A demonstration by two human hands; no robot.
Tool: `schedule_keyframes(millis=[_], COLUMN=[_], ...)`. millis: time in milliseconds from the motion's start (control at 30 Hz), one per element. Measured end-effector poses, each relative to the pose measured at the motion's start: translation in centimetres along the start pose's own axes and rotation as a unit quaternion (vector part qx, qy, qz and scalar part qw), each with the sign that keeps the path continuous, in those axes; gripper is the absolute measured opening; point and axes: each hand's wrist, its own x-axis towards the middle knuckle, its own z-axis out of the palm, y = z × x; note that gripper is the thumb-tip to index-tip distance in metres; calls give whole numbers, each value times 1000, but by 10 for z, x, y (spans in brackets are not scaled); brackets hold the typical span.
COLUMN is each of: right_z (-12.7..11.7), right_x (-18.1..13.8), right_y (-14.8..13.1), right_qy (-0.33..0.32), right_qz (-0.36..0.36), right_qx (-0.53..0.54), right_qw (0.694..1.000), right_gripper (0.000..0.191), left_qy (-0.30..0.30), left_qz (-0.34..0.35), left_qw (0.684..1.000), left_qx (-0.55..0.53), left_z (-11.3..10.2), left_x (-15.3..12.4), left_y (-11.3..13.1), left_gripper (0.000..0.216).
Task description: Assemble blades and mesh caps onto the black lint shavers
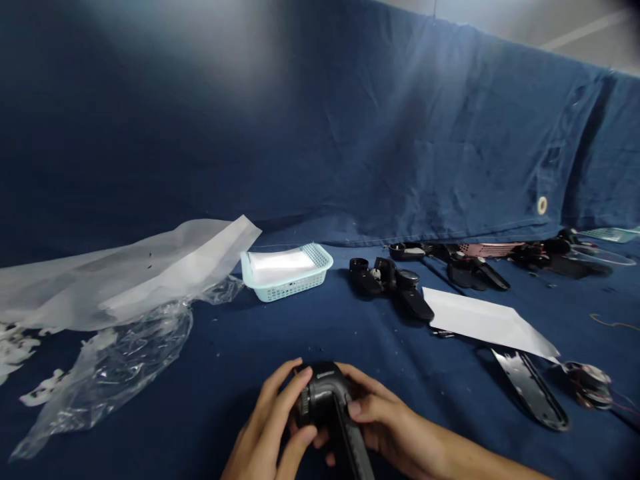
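Note:
Both of my hands hold one black plastic device (327,400) with a rounded head and a long handle, low in the middle of the view above the blue cloth. My left hand (270,427) wraps its fingers round the left side of the head. My right hand (380,417) grips the right side, thumb pressed on the body. The handle's lower end runs out of view between my wrists.
A pale green basket (320,257) with white sheets stands behind. Clear and white plastic bags (125,313) lie at the left. Black device parts (395,283), a white sheet (480,320), a long black shell (533,393) and a wired motor (590,387) lie at the right. A blue cloth wall (350,133) backs the table.

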Motion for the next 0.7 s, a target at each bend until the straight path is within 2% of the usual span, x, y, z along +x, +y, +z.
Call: schedule_keyframes(millis=[100, 200, 300, 500, 700], right_z=[-4, -8, -11, -12, -11], right_x=[4, 7, 12, 22, 25], right_y=[-5, -11, -16, -19, -17], right_qy=[-11, -10, -6, 12, -12], right_qz=[-9, -14, -27, -26, -11], right_qx=[12, 6, -6, 25, 73], right_qw=[1000, 1000, 1000, 999, 997], right_gripper=[51, 47, 44, 38, 44], left_qy=[-45, -61, -46, 19, 14], left_qz=[21, 54, 98, 135, 158], left_qw=[999, 997, 994, 990, 986], left_qx=[7, 13, 16, 30, 46], left_z=[0, -1, 0, 11, 14], left_x=[12, 24, 35, 39, 32], left_y=[-9, -19, -25, -31, -30], left_gripper=[55, 53, 51, 46, 46])
